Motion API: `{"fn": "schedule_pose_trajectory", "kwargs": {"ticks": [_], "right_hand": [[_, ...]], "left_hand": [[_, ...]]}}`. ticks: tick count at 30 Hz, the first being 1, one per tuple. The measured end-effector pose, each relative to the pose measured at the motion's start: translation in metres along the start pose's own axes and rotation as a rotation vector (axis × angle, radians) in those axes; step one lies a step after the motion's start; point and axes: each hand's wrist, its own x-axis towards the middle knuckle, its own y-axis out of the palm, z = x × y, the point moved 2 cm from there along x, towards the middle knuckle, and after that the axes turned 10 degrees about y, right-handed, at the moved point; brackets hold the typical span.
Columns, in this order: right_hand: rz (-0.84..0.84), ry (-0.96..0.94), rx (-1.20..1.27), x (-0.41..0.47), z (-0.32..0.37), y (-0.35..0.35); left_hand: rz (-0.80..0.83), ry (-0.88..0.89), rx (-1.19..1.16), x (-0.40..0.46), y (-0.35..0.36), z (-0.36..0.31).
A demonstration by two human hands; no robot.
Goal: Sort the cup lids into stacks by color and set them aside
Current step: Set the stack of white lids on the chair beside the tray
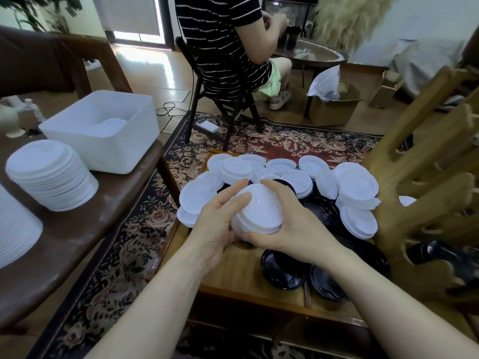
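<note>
A small stack of white lids (259, 212) is held above a wooden tray (233, 275). My left hand (217, 226) grips its left side and my right hand (293, 224) grips its right side and underside. Several loose white lids (355, 185) lie heaped at the tray's far end. Black lids (282, 270) lie at the tray's near right, with more black ones partly hidden under the white heap. A tall stack of white lids (51, 174) stands on the brown table (77, 229) to the left.
A white plastic bin (103, 130) sits at the back of the brown table, and another white stack (15, 229) shows at the left edge. A wooden rack (425, 177) rises on the right. A seated person (228, 45) on a dark chair is beyond the tray.
</note>
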Motion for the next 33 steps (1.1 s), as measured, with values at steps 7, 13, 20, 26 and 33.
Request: {"fn": "schedule_pose_trajectory", "kwargs": {"ticks": [7,13,20,26,33], "right_hand": [[0.074,0.029,0.071,0.010,-0.025,-0.014],[-0.420,0.141,-0.118,0.032,-0.091,-0.072],[-0.501,0.452,-0.565,0.048,-0.157,-0.098],[-0.500,0.518,-0.796,0.052,-0.169,-0.090],[-0.523,0.543,-0.318,0.049,-0.156,-0.101]], "left_hand": [[-0.059,0.030,0.015,0.003,-0.003,0.011],[-0.024,-0.019,-0.052,0.002,-0.001,0.020],[0.033,-0.073,-0.035,0.000,0.003,0.025],[-0.001,-0.062,-0.048,0.002,0.001,0.019],[-0.003,-0.064,-0.048,0.003,0.001,0.017]]}}
